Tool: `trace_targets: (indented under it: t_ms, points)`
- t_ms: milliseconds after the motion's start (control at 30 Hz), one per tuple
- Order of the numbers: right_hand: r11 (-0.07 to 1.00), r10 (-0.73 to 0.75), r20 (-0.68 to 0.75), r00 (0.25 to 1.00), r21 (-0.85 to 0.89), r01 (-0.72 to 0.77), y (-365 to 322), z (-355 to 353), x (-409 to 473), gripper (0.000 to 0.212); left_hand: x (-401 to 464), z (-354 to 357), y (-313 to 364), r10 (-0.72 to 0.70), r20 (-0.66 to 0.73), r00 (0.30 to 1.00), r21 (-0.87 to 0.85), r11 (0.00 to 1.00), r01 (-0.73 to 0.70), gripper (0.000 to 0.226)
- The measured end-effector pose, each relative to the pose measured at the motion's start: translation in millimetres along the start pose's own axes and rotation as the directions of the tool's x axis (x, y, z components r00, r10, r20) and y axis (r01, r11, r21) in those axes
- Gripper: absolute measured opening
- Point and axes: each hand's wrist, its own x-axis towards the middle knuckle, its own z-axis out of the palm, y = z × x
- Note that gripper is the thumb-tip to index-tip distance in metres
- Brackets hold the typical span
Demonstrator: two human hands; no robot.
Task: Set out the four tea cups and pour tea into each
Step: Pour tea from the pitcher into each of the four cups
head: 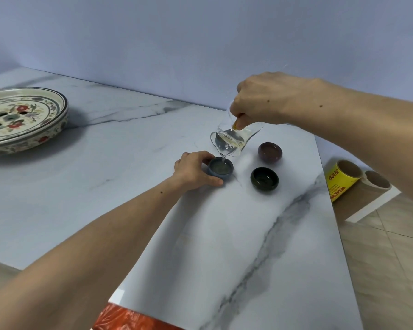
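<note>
1. Nearest me, my left hand point(196, 169) curls its fingers and thumb round the blue cup point(221, 168), steadying it on the marble surface point(224, 234).
2. My right hand point(270, 101) grips the tilted glass pitcher point(234, 140) from above; a thin stream runs from its spout into the blue cup.
3. I judge this the pouring step, on one cup.
4. Next I should level the pitcher before the cup overflows, then shift to another.
5. I count three cups: blue, black cup point(264, 180), brown cup point(270, 152). The fourth isn't visible. One pitcher, one flowered tray point(57, 108).
</note>
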Motion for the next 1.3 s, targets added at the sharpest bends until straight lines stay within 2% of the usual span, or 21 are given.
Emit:
trace_targets:
  t_ms: [333, 600, 800, 933, 1133, 1300]
  points:
    - [0.999, 0.018, 0.003, 1.0, 0.039, -0.018, 0.1, 10.4, 0.3, 0.039, -0.6, -0.5, -0.1, 0.007, 0.0, 1.0, 0.0, 1.0, -0.007, 0.067]
    - [0.976, 0.098, -0.015, 0.995, 0.195, -0.093, 12.2, 38.1, -10.7, 0.041, 0.3, 0.6, -1.0, 0.014, 0.005, 1.0, -0.009, 1.0, -0.014, 0.068]
    - [0.948, 0.145, -0.072, 0.987, 0.295, -0.118, 25.4, 51.4, -21.6, 0.044, 0.6, -0.7, -3.4, -0.007, 0.011, 1.0, -0.029, 1.0, 0.008, 0.085]
    - [0.911, 0.201, -0.093, 0.975, 0.383, -0.151, 34.7, 53.5, -32.3, 0.045, -3.6, -7.1, 1.4, 0.014, -0.016, 1.0, -0.024, 1.0, -0.014, 0.086]
    - [0.844, 0.296, -0.036, 0.955, 0.477, -0.243, 57.7, 56.7, -62.8, 0.041, -12.8, -8.9, 25.0, 0.077, -0.051, 0.996, -0.021, 0.997, -0.079, 0.082]
    - [0.86, 0.313, 0.018, 0.95, 0.418, -0.291, 70.0, 62.1, -88.6, 0.041, -20.3, 15.3, 53.9, 0.15, -0.038, 0.988, -0.002, 0.989, -0.15, 0.082]
